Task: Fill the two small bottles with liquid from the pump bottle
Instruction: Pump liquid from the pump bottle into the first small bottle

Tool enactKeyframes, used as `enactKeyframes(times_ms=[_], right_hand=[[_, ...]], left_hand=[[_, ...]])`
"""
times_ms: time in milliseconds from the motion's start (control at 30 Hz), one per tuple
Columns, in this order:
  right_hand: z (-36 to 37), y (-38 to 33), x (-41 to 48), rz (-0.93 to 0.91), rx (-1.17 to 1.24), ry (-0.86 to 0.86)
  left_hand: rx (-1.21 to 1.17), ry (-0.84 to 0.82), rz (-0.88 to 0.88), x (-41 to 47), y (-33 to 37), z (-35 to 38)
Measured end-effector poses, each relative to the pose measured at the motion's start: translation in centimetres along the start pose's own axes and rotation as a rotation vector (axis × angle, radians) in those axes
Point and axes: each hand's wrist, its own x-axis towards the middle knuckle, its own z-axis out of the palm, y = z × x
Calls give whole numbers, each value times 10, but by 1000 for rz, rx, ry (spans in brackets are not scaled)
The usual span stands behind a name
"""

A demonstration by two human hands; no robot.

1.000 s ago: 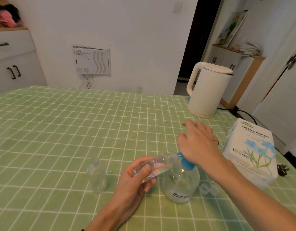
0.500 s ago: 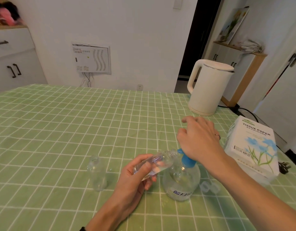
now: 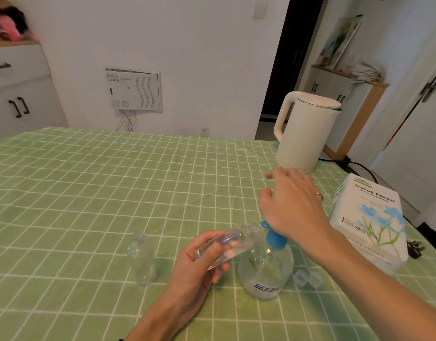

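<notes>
Two small clear bottles show. One small bottle [image 3: 226,242] lies tilted, almost on its side, in the left hand [image 3: 194,264], whose fingers and thumb curl round its body. Its threaded neck is raised to the blue pump head [image 3: 273,238] of the pump bottle [image 3: 266,271]. The other small bottle [image 3: 140,259] stands upright and uncapped on the green checked tablecloth [image 3: 89,193], left of that hand and apart from it. The right hand [image 3: 293,205] lies palm-down over the pump's top and hides it and most of the spout; its fingers reach forward, loosely bent, wrapping nothing. Whether the spout actually enters the neck cannot be told. Clear liquid in clear plastic makes any fill level hard to judge. The pump bottle stands on the cloth between the two forearms, which the lower edge cuts off. Two faint clear caps [image 3: 306,279] lie just right of its base. A tissue pack [image 3: 369,217] and a white kettle [image 3: 305,134] sit farther right.
</notes>
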Motion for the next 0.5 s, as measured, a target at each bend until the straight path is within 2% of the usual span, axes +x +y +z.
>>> enactKeyframes(times_ms=[300, 500], right_hand=[[8, 5, -3, 29, 41, -86], [3, 4, -2, -1, 32, 16]], left_hand=[[5, -6, 14, 2, -3, -3], [-4, -10, 12, 1, -3, -2]])
